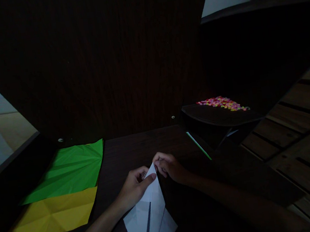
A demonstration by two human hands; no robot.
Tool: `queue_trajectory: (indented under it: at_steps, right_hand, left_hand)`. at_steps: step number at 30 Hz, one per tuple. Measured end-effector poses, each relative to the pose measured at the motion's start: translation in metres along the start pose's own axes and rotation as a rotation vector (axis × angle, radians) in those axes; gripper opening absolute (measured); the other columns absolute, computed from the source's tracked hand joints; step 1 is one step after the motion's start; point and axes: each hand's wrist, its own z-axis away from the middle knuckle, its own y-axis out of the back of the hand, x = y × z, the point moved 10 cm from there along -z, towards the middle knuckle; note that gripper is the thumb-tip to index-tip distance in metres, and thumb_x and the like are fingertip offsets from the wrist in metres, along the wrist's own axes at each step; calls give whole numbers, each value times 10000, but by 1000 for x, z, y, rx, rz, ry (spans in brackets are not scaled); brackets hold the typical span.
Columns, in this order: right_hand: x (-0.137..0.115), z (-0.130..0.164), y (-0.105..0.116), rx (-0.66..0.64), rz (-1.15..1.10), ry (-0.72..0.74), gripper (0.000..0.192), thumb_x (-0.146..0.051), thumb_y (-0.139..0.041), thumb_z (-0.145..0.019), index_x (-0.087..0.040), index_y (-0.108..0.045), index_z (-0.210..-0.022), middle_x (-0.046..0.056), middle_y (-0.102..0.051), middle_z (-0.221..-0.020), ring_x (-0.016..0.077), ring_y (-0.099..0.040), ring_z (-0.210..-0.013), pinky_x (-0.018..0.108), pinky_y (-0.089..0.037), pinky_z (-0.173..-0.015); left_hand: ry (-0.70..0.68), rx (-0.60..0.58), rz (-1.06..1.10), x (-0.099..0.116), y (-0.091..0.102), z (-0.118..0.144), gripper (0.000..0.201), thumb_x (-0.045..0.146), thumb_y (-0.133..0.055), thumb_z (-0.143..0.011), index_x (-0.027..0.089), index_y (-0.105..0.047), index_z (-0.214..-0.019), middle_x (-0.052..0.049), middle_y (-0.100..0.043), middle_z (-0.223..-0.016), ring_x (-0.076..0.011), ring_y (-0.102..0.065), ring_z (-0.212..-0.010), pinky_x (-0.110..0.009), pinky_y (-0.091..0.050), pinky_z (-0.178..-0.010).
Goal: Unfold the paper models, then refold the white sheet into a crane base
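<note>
Judging by the pose, a fold is being sharpened at the tip of a white paper sheet (150,219), already folded into a narrow kite-like point with a dark slit running down its middle. Both hands meet at that upper tip: the left hand (135,185) pinches the paper with thumb and forefinger laid along its left edge, and the right hand (170,167) closes its fingertips on the very point from the other side. The sheet lies on the dark worktop (136,149) directly beneath and below the hands, its wider end spreading back toward the person. What comes next probably calls for a steady pinch and edges kept aligned, since the point is narrow and the light is poor. Well to the left of the left hand lie a creased green paper sheet (70,169) and a yellow paper sheet (51,219), touching. Beyond the right hand sits a green stick (199,145) and, farther off, a heap of small coloured pieces (223,103).
</note>
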Motion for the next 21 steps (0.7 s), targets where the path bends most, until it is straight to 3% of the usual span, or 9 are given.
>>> queue_trajectory:
  at_steps: [4,15,21]
  right_hand:
    - [-2,0,1,11,44,6,70,-243,-550,-775,-194,-548,-725,-86,-436,-486,75,-363,-401,200,-274,-413]
    - [-6,0,5,91,116,49,130,-276,-572,-816,-198,-535,-719,-54,-492,-569,101,-465,-505,208,-343,-472]
    - [-7,0,5,108,110,62,118,-275,-570,-817,-195,-536,-738,-25,-552,-647,118,-532,-590,223,-409,-539]
  left_hand:
    - [-5,11,15,-2,2,0,360,496,-649,-797,160,-591,-680,52,-438,-602,-109,-388,-568,-215,-317,-530]
    - [25,17,-16,-1,-2,2,360,489,-633,-823,134,-676,-789,-14,-624,-712,-164,-544,-672,-245,-415,-600]
    - [70,36,-57,-6,-1,2,374,487,-684,-769,126,-680,-675,8,-571,-605,-132,-473,-562,-220,-342,-498]
